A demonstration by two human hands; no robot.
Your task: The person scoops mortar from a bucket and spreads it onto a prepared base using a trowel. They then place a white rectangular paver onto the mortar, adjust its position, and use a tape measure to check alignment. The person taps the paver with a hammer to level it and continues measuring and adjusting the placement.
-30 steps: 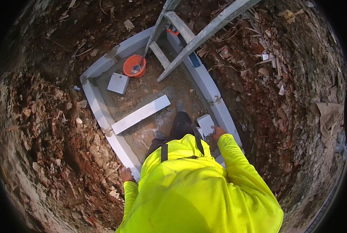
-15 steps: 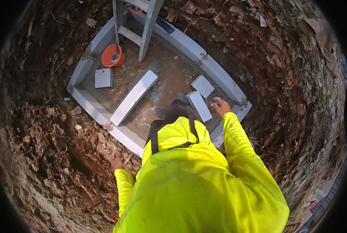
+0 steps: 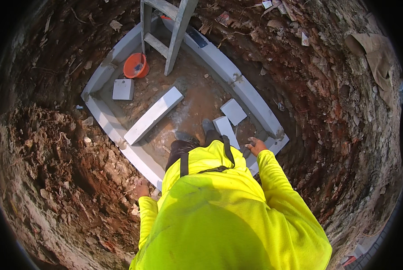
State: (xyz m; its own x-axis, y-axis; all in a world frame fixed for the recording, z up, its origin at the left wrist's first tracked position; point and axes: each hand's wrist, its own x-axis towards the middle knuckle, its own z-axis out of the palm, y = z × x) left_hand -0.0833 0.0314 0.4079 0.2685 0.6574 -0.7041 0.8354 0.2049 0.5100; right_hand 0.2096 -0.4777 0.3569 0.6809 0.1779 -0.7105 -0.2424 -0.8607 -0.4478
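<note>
My right hand [image 3: 256, 146] hangs at the right, fingers apart and slightly bent, with nothing seen in them. Nearest to it is a pale rectangular block [image 3: 225, 131] lying beside my legs. A second pale block [image 3: 233, 111] sits just beyond that one. My left hand [image 3: 142, 187] is held low at the left, outside the row of wall blocks [image 3: 140, 158], in front of the reddish soil. Its fingers blend into the soil and are hard to make out. A long pale block [image 3: 154, 115] lies on the ground ahead of my feet.
Low walls of grey blocks [image 3: 260, 101] surround me in a pit of rough earth. Ahead stand a ladder [image 3: 176, 38], an orange bucket [image 3: 136, 66] and another pale block [image 3: 123, 89]. A brown cloth [image 3: 376, 58] lies on the right bank.
The view has shifted slightly. My right hand is lower and a little farther from the blocks, its fingers less spread. My left hand has moved slightly right and down. The blocks stay put.
</note>
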